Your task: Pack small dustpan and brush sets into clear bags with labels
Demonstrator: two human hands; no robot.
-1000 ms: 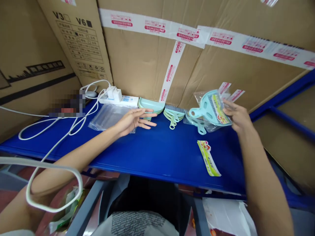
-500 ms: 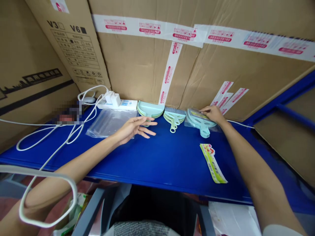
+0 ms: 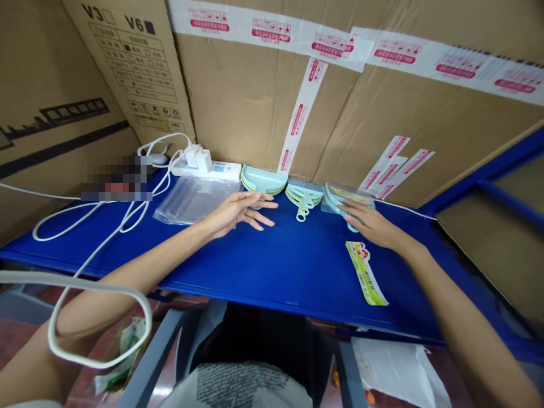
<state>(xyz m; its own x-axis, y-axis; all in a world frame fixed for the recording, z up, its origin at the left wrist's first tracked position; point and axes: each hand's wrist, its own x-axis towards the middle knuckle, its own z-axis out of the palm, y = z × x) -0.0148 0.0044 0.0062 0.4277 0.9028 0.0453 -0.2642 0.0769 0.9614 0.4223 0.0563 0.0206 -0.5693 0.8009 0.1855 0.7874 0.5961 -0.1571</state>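
The right hand (image 3: 372, 225) has drawn nearer since the earlier frame, open and released, fingers over, perhaps touching, pale-turquoise plastic dustpan sets (image 3: 349, 194) in clear bags by the blue tabletop's (image 3: 276, 266) far edge, handles pointing nearward. The left hand (image 3: 238, 214), open, is farther away.

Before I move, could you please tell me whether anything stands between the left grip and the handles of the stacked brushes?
Nothing visible does: only bare blue table shows between the left grip and those brush handles. The stacked dustpans sit farther back, and the right grip is beyond the brushes.
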